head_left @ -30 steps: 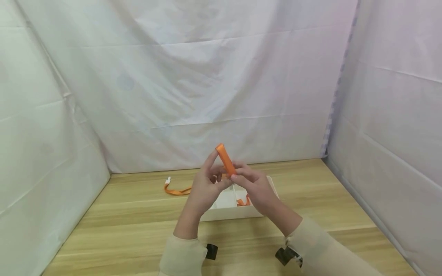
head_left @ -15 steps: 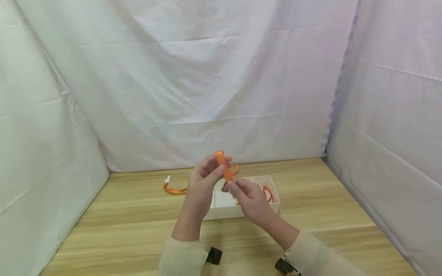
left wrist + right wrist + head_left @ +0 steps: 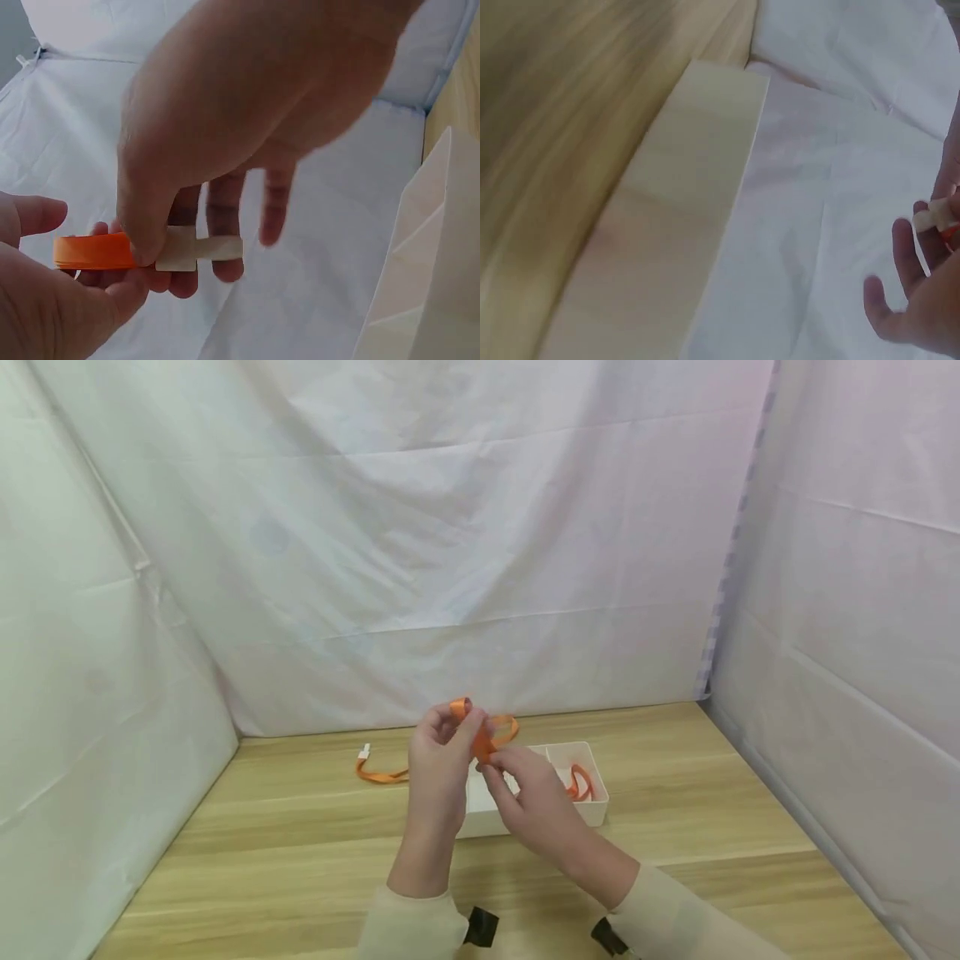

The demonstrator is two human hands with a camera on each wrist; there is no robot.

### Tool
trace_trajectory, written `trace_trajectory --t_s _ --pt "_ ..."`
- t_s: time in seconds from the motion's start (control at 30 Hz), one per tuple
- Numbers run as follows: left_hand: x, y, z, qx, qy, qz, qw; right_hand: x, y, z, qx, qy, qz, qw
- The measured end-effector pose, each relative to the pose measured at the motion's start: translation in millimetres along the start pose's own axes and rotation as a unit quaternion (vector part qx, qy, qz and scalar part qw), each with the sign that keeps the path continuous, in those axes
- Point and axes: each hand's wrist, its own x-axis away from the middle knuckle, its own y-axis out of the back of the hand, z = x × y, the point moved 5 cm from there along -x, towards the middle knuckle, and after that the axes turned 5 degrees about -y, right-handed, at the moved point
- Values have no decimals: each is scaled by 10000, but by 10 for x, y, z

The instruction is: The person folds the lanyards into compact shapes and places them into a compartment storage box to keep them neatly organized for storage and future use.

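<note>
Both hands are raised above the wooden table [image 3: 300, 843], just near of the white compartment box [image 3: 592, 810]. The left hand [image 3: 438, 768] has its fingers curled around a folded orange cable [image 3: 480, 739], gripping it near the top of the bundle. The right hand [image 3: 528, 797] meets it from the right and below; its fingertips pinch the lower part of the same bundle. A loop of the cable [image 3: 506, 724] stands out to the far right of the hands.

In the left wrist view, the orange cable [image 3: 94, 251] lies flat between thumb and fingers, and its white connector [image 3: 199, 250] projects to the right beyond the thumb. The right wrist view shows only the fingertips [image 3: 907, 259] at the right edge, touching a pale connector [image 3: 934, 217]; the image is blurred.

Inside the box, the right compartment holds a coiled orange cable [image 3: 579, 781]. A second loose orange cable [image 3: 382, 771] with a white plug [image 3: 364, 750] lies on the table, to the far left of the hands. White cloth [image 3: 450, 543] encloses the table on three sides.
</note>
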Motion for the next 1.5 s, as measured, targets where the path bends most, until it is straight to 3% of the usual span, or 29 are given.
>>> trace_trajectory --t_s 0.07,0.17,0.27,0.37,0.43,0.5,0.6,0.67,0.73,0.8,0.9,1.1,1.3,1.5 --pt "-5 52 -35 -734 -192 -406 9963 -1 9 55 982 708 -450 9916" --pt "-9 110 -112 -1450 -455 -738 9856 -6 31 90 2042 1344 -953 9650" --pt "-23 117 -149 -1344 -491 -717 9871 -29 66 89 2534 1603 -1144 9471" --pt "-26 97 -155 -1008 -416 -622 9921 -42 93 70 2637 1708 -1181 9420" --pt "-24 84 -153 -832 -360 -578 9942 -47 103 50 2436 1675 -1129 9486" --pt "-20 76 -155 -763 -326 -525 9952 -50 105 14 1945 1492 -936 9650" --pt "-20 77 -148 -606 -228 -331 9973 -75 101 -48 574 761 -252 9951" --pt "-23 88 -142 -428 -160 -145 9989 -91 92 -91 -487 37 310 9983" --pt "-25 102 -123 -117 -12 -14 9999 -99 85 -119 -1390 -797 810 9838" --pt "-27 122 -97 172 138 14 9998 -99 83 -129 -1931 -1406 1159 9641" --pt "-32 134 -53 542 350 -67 9979 -104 91 -107 -2391 -1836 1467 9421" --pt "-114 91 10 1096 413 -87 9931 -82 70 -31 -2747 -1658 2035 9250" --pt "-185 102 -6 712 -233 -593 9954 -7 40 69 -2921 -1262 2555 9130" --pt "-182 102 -67 1210 -672 -963 9857 23 21 125 -2930 -1104 2719 9100"
